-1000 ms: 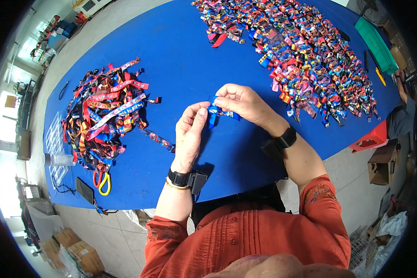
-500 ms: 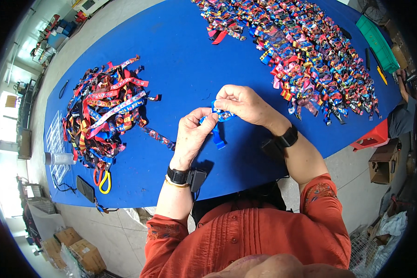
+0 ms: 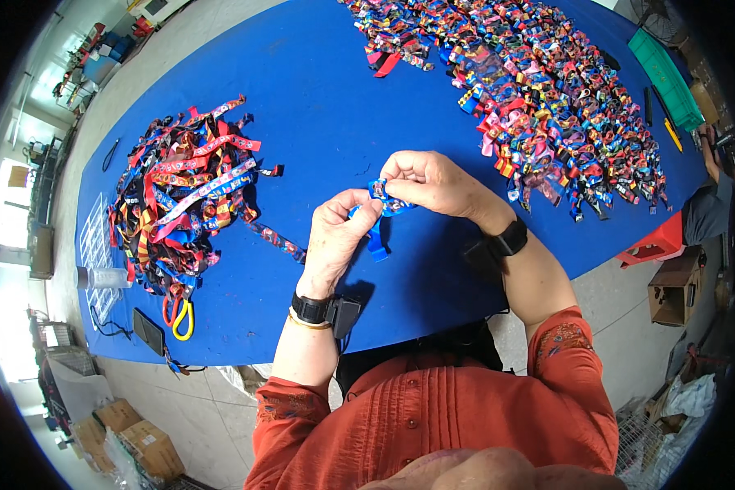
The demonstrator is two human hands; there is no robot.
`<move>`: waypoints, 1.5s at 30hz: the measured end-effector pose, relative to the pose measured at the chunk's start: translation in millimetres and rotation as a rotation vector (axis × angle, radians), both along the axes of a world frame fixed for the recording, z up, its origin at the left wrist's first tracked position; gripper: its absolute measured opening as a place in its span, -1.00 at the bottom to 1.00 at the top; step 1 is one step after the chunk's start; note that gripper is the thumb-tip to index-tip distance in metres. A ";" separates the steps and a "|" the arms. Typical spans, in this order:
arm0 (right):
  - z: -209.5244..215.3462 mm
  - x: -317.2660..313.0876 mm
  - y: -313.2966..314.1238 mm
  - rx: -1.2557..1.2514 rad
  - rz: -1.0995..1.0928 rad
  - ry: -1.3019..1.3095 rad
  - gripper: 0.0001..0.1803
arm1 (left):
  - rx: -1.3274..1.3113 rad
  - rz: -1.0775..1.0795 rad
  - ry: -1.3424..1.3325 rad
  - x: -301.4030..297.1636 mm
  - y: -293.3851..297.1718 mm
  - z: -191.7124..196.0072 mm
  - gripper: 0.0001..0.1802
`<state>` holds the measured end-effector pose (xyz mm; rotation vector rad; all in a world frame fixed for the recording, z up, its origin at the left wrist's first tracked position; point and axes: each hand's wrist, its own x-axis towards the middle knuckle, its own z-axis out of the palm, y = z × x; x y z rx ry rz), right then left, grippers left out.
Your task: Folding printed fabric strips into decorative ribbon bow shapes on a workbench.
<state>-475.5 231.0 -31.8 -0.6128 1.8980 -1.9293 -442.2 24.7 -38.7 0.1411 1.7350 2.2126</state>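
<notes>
A blue printed ribbon (image 3: 378,248) is pinched between my two hands above the middle of the blue table (image 3: 310,106). The thumb and fingers of my left hand (image 3: 335,233) close on its lower part, and a short tail hangs below them. My right hand (image 3: 441,186) grips the upper part, which looks folded or looped; the fingers hide much of it. Left of my hands lies a tangled pile of long printed ribbon strips (image 3: 208,193), one strip trailing toward my left wrist. At the far right spreads a large heap of short, looped ribbons (image 3: 555,106).
Yellow and red scissor handles (image 3: 184,321), a phone (image 3: 149,331), a clear bottle (image 3: 106,278) and a white wire rack (image 3: 98,233) lie at the left edge. A green crate (image 3: 665,77) and a red stool (image 3: 657,242) are at the right, near another person's sleeve (image 3: 708,216).
The blue ribbon has shifted and turned slightly in my fingers, its tail swinging a little left. Both hands stay nearly in place, still gripping it.
</notes>
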 end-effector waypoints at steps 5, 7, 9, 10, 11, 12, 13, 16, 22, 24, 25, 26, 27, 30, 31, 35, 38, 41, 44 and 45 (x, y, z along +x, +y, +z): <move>1.9 0.7 -0.4 0.036 -0.074 0.030 -0.95 | -0.012 -0.051 -0.040 0.4 0.6 -2.2 -0.83; 6.5 2.2 -0.2 0.064 -0.088 0.012 -0.95 | -0.028 -0.049 -0.037 0.4 0.2 -1.4 -0.82; 3.9 1.7 -2.3 0.062 -0.139 0.073 -0.95 | -0.043 -0.047 -0.034 0.2 0.1 -0.8 -0.82; 2.9 1.6 -2.8 0.061 -0.190 0.135 -0.94 | -0.039 -0.046 -0.024 -0.1 0.4 -0.8 -0.83; 2.7 1.8 -2.3 0.062 -0.190 0.134 -0.94 | -0.035 -0.046 -0.013 -0.4 0.6 -0.8 -0.83; 2.7 2.0 -2.1 0.086 -0.197 0.129 -0.94 | -0.036 -0.045 -0.015 -0.2 0.2 0.3 -0.83; 2.5 2.0 -1.8 0.111 -0.203 0.125 -0.94 | -0.045 -0.042 -0.016 -0.1 -0.2 1.7 -0.83; -0.1 -4.2 1.6 -0.073 -0.106 0.000 -0.92 | -0.053 -0.030 -0.011 -0.6 -0.1 1.0 -0.83; 5.9 2.4 -1.4 0.061 -0.063 0.115 -0.85 | -0.034 0.001 0.002 -0.4 0.9 -0.1 -0.80; 0.1 1.7 -4.0 0.014 -0.106 0.118 -0.88 | -0.025 0.018 0.012 -2.0 2.0 0.0 -0.78; -0.9 0.8 -3.1 0.014 -0.105 0.120 -0.88 | 0.081 0.028 -0.022 -3.6 2.1 0.3 -0.79; -0.8 -0.4 -1.9 -0.039 -0.128 0.046 -0.90 | 0.188 0.037 -0.056 -4.7 1.8 0.4 -0.80; 1.0 -1.4 -1.8 -0.092 -0.148 -0.028 -0.92 | 0.188 0.040 -0.053 -5.4 -0.8 -1.3 -0.80; 5.1 -0.7 -1.8 -0.080 -0.143 -0.053 -0.93 | 0.172 0.010 -0.080 -6.8 -5.7 -6.2 -0.85; 3.5 -0.8 -1.8 -0.081 -0.138 -0.059 -0.93 | 0.199 0.037 -0.054 -6.2 -3.2 -6.6 -0.87; -3.0 -0.7 -4.1 -0.095 -0.109 -0.033 -0.93 | 0.241 0.153 0.085 -7.1 0.4 -11.3 -0.89; -2.3 0.1 -3.5 -0.057 -0.097 -0.043 -0.93 | 0.308 0.171 0.066 -7.2 3.4 -6.8 -0.91; -2.8 -0.4 -4.1 -0.037 -0.060 -0.024 -0.92 | 0.369 0.152 0.040 -6.7 -1.0 -12.0 -0.91; -3.8 -0.8 -4.0 -0.002 -0.082 0.029 -0.93 | 0.365 0.143 0.033 -6.3 -1.4 -4.6 -0.90; -5.2 -1.0 -5.5 -0.045 -0.089 0.018 -0.93 | 0.365 0.143 0.033 -5.7 0.0 -1.5 -0.90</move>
